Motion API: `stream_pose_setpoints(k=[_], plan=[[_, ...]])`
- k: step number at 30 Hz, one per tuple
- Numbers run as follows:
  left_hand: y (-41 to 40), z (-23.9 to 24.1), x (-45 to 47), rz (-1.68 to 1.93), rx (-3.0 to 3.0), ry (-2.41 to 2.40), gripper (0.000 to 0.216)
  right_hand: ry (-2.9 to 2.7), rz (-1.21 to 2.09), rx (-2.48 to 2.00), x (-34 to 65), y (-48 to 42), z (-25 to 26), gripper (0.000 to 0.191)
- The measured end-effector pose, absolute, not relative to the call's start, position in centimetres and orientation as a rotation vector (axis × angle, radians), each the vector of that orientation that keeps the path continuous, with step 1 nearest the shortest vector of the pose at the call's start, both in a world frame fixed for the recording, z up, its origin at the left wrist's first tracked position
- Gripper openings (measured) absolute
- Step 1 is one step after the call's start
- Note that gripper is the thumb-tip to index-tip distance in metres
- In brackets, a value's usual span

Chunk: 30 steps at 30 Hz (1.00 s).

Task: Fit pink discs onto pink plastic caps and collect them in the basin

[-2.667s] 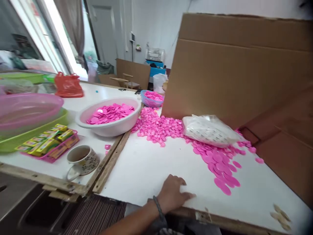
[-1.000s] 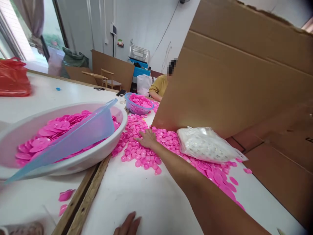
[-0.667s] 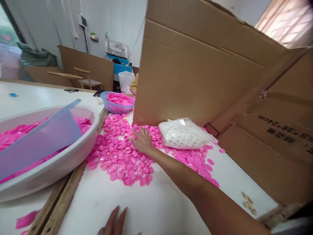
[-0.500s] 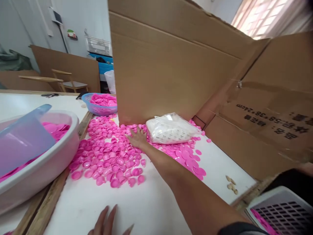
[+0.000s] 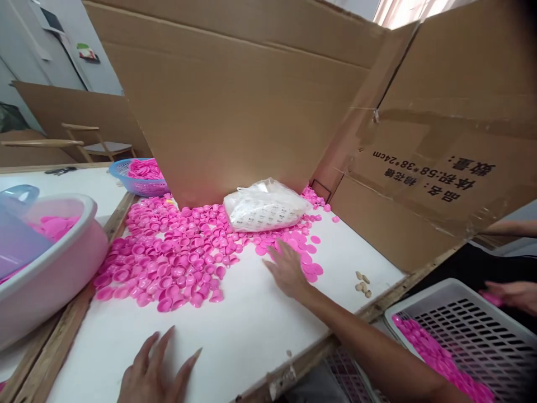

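My right hand (image 5: 287,270) is open, fingers spread, at the near edge of flat pink discs (image 5: 300,246) on the white tabletop (image 5: 235,324). I cannot tell whether its fingertips touch them. Low in the view, my left hand (image 5: 153,366) is open with its fingers apart, holding nothing, over the bare white surface. Ahead of it spreads a pile of small pink cups (image 5: 168,268). Behind the discs, a clear plastic bag (image 5: 266,207) with white printed packets lies on the pink pieces.
Tall cardboard sheets (image 5: 251,112) stand behind and to the right. A white tub (image 5: 54,280) with a blue scoop (image 5: 17,224) is at left, a blue basket (image 5: 142,184) farther back. Peanuts (image 5: 363,284) lie at right. Beside a grey crate (image 5: 474,324) shows another person's hand (image 5: 514,294).
My right hand has come back from the pink cups and moved right to the discs. My left hand shows more fully. The view has turned to the right.
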<state>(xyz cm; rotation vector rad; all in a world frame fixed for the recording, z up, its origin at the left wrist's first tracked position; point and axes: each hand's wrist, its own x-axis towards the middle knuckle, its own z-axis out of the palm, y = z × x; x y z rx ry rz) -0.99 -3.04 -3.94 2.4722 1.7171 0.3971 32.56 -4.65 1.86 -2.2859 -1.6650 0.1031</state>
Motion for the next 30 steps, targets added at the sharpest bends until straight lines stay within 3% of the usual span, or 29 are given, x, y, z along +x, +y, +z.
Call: stream_pose_setpoints(k=[4,11,15,24,30], plan=[[-2.6,-1.6,3.2,0.617,2.595,1.696,0.068,-1.522,0.05,-2.505,37.4,-6.9,-0.1,0.06],[0.2,0.9,10.0,0.479,2.774,1.364,0.034,-1.968,0.041,-2.298,35.0,-6.9,-1.1,0.051],[0.8,0.3,9.8,0.472,2.73,1.298,0.023,-2.096,-0.044,-2.132,32.9,-8.3,-1.4,0.038],[0.9,-1.2,6.8,0.858,2.766,1.314,0.029,-2.148,-0.062,-1.82,29.2,-6.1,0.6,0.028],[-0.6,-1.1,4.6,0.839,2.569,1.393,0.024,-2.357,-0.016,-1.699,25.6,-4.1,-0.3,0.023]])
